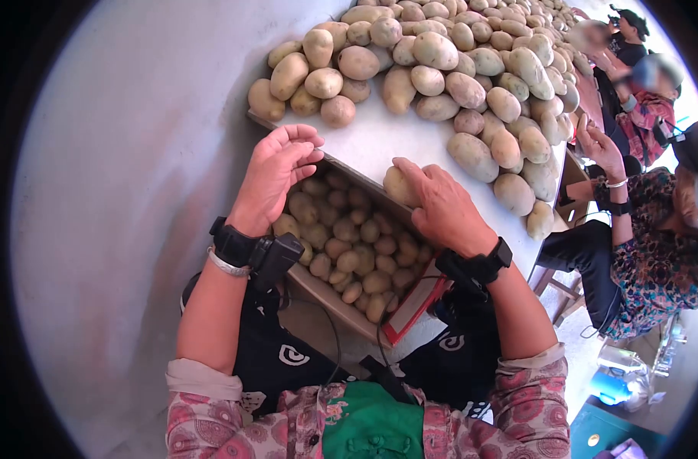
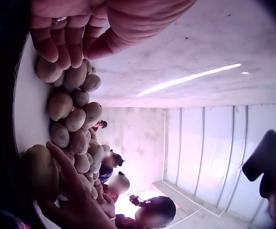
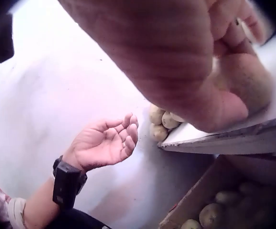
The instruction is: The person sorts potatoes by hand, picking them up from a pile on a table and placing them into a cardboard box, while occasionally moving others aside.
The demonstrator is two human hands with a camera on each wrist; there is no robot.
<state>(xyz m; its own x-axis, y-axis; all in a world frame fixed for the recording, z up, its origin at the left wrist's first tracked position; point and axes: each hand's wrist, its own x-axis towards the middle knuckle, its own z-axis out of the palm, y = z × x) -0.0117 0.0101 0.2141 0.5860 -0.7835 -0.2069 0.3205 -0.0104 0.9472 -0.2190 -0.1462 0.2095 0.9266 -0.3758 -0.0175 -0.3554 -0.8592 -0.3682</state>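
A potato [image 1: 398, 187] is gripped by the fingers of the right hand [image 1: 450, 214] at the tabletop [image 1: 360, 145] edge (gentle, steady pressure is advised). Nothing is held by the left hand [image 1: 274, 174], its fingers loosely bent.

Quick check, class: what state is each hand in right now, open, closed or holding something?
Left hand: open, holding nothing.
Right hand: holding a potato.

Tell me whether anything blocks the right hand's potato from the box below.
Only the table's edge: the right hand holds the potato beside it, with the cardboard box below. The left hand is off to one side.
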